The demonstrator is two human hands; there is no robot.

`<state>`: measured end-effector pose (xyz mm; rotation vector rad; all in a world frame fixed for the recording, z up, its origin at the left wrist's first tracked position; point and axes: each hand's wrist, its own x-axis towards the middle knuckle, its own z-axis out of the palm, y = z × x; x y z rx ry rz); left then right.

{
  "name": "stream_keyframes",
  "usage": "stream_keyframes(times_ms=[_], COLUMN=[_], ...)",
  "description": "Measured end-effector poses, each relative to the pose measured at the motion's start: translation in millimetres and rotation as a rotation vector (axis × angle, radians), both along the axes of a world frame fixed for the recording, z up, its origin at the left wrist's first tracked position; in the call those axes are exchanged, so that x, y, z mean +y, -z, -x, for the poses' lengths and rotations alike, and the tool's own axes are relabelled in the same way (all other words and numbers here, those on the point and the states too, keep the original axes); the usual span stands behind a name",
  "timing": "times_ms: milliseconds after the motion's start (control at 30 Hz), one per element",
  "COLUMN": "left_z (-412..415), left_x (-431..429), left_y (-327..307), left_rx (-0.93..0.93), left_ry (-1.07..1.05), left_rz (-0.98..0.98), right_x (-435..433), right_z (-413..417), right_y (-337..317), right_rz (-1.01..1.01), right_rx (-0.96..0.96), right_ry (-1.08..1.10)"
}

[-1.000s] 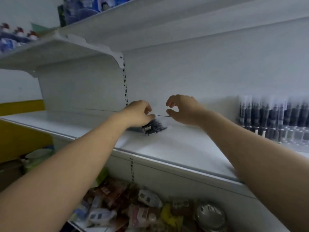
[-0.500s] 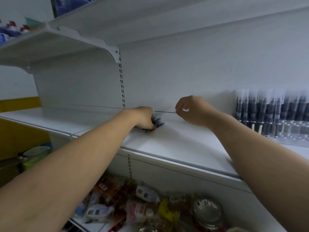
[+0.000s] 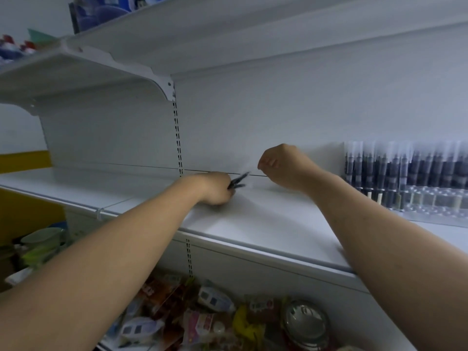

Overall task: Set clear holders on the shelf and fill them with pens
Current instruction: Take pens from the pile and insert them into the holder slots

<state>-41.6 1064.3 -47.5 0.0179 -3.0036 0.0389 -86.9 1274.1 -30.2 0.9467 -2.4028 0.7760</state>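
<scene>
My left hand [image 3: 215,188] rests on the white shelf [image 3: 266,224] near its back, closed around a small bunch of dark pens [image 3: 238,181] whose ends stick out to the right. Just to their right my right hand [image 3: 283,165] hovers above the shelf, fingers curled in with thumb and forefinger pinched; whether it holds anything is unclear. At the far right a clear holder [image 3: 430,201] stands against the back wall, filled with several upright dark pens with clear caps [image 3: 405,168].
A white shelf [image 3: 177,34] overhangs above, held by a bracket [image 3: 162,84] on the slotted upright. Below the shelf lies a bin of assorted packaged goods [image 3: 207,312] and a metal tin [image 3: 306,323]. Green containers [image 3: 43,244] sit lower left.
My left hand has slid back along the shelf and closed tighter on the pens. My right hand has curled from half open into a pinch and risen slightly.
</scene>
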Motion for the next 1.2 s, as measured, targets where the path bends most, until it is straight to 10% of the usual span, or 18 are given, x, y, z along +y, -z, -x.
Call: stream_keyframes(times_ms=[300,1200], left_z=[-24.3,29.4], left_x=[29.6,283.8], left_y=[0.3,-47.7], left_rx=[0.122,-0.086], left_ry=[0.335,0.967], left_rz=[-0.889,-1.168], right_x=[44.7,269.1], right_z=[-17.9,-17.9], right_y=[-45.4,-36.9], right_rz=[0.204,0.793], right_rx=[-0.054,0.089], right_ry=[0.085,-0.031])
